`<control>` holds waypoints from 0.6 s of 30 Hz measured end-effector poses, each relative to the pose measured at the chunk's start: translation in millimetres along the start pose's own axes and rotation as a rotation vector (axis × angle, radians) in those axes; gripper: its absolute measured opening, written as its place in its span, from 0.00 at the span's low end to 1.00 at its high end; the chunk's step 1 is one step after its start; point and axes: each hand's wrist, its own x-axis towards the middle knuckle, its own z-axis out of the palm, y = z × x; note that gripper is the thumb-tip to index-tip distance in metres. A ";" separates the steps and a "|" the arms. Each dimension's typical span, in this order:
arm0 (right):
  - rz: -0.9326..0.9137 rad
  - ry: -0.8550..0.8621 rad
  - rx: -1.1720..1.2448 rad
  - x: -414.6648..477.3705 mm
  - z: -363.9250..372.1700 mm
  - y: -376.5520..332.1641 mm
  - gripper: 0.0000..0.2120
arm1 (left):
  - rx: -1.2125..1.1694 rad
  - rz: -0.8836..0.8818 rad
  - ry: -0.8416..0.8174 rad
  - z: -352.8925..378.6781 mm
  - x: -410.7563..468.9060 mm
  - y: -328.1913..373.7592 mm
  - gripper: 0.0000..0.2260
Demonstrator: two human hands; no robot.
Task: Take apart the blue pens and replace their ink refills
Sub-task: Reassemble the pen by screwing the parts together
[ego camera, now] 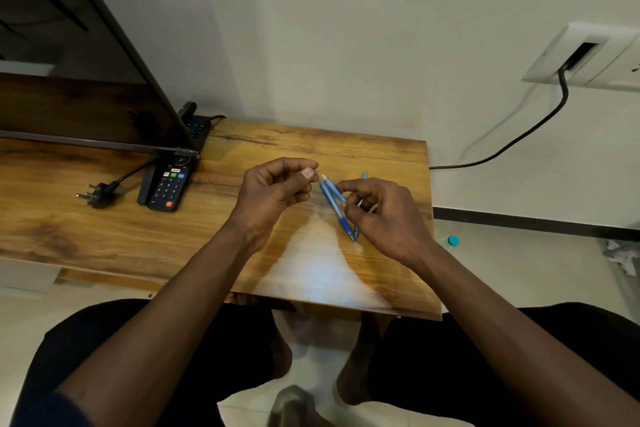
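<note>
Two blue pens (334,199) lie side by side on the wooden table (104,232), tips pointing toward me. My right hand (377,215) pinches one of them near its middle. Behind that hand the end of another blue pen (364,175) sticks out. My left hand (273,189) hovers just left of the pens' back ends, its thumb and forefinger pinching a small grey pen part (315,173) that is mostly hidden by the fingertips.
A black remote control (169,185) and a loose power plug (97,194) lie at the left. A TV screen (69,45) stands at the back left. A black cable (519,139) runs along the wall at the right. A bottle with a teal cap (452,240) stands on the floor.
</note>
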 end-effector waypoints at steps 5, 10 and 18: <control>-0.012 0.004 -0.022 -0.8 -0.3 1.3 0.17 | 0.045 0.023 -0.018 -0.2 0.4 -2.1 0.08; -0.006 0.001 -0.042 -0.1 -0.6 1.0 0.17 | 0.088 0.039 -0.008 0.5 1.0 -3.8 0.09; -0.014 0.008 -0.065 -0.8 -0.8 -0.1 0.17 | 0.069 0.036 0.020 2.5 3.5 -6.8 0.06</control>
